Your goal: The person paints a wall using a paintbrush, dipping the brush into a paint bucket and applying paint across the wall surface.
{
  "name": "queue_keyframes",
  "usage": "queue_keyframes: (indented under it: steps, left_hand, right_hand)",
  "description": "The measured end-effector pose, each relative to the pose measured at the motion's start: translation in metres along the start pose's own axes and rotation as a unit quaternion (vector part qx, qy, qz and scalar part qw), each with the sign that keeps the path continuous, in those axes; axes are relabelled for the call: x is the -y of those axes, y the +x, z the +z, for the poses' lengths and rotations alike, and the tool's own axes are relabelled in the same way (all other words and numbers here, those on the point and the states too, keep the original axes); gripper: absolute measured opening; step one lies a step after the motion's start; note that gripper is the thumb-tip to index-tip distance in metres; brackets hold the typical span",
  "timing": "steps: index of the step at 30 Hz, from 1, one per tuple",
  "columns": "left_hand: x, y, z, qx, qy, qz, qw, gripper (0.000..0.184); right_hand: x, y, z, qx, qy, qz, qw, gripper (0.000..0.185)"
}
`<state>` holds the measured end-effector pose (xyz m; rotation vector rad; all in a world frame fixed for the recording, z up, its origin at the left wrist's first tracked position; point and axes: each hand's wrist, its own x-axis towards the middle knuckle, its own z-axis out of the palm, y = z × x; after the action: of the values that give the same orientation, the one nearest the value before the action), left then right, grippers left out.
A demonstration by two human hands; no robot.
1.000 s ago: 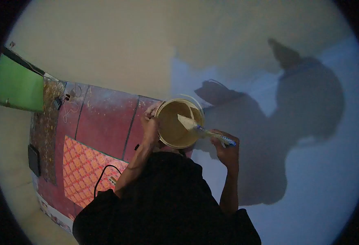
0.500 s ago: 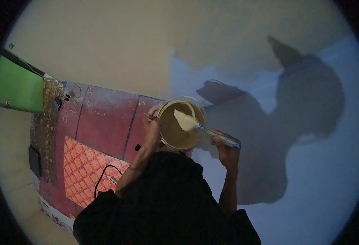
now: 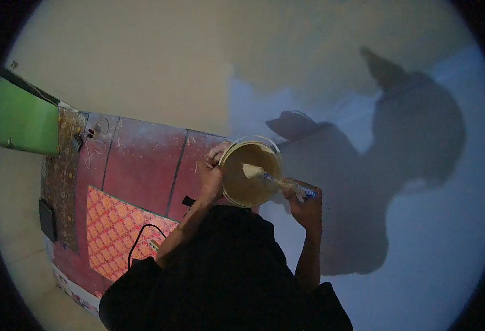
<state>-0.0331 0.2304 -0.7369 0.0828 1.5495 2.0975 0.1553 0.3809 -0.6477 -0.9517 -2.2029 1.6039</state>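
And the right grip [image 3: 304, 203] wraps the brush [image 3: 270, 179] over the bucket [image 3: 237, 202], left grip [image 3: 213, 166] clasping the bucket's side (best held steady underneath, I'd say)!

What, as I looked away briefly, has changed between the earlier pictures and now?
The bucket, the left hand holding it and the bristles of the brush shifted slightly right and down in view. Nothing was released; the right hand still grips the brush.

Standing here, I see a loose black shirt [image 3: 226, 276], uniformly dark, its folds and seams hard to make out in this dimness; the sleeves [image 3: 137, 278] are black too, leaving the forearms [image 3: 308, 259] bare
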Motion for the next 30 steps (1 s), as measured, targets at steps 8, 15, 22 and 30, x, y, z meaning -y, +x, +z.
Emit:
queue_keyframes:
  steps: [8, 15, 22, 30]
  left_hand:
    - [-0.019, -0.009, 0.015, -0.042, -0.051, -0.030, 0.997, 0.042]
    - [-0.005, 0.000, 0.007, -0.020, -0.034, 0.002, 0.999, 0.034]
    - [-0.010, -0.006, 0.007, -0.031, -0.017, -0.002, 0.999, 0.036]
    - [0.000, -0.004, -0.001, -0.027, -0.108, -0.011, 0.994, 0.046]
  right_hand:
    - [-0.041, -0.006, 0.003, -0.042, -0.106, -0.029, 0.993, 0.019]
    - [-0.021, -0.002, 0.006, -0.100, 0.069, -0.037, 0.992, 0.020]
    - [-0.035, -0.011, 0.012, -0.233, 0.446, 0.088, 0.860, 0.022]
    - [-0.035, -0.026, 0.026, -0.231, 0.668, 0.172, 0.686, 0.017]
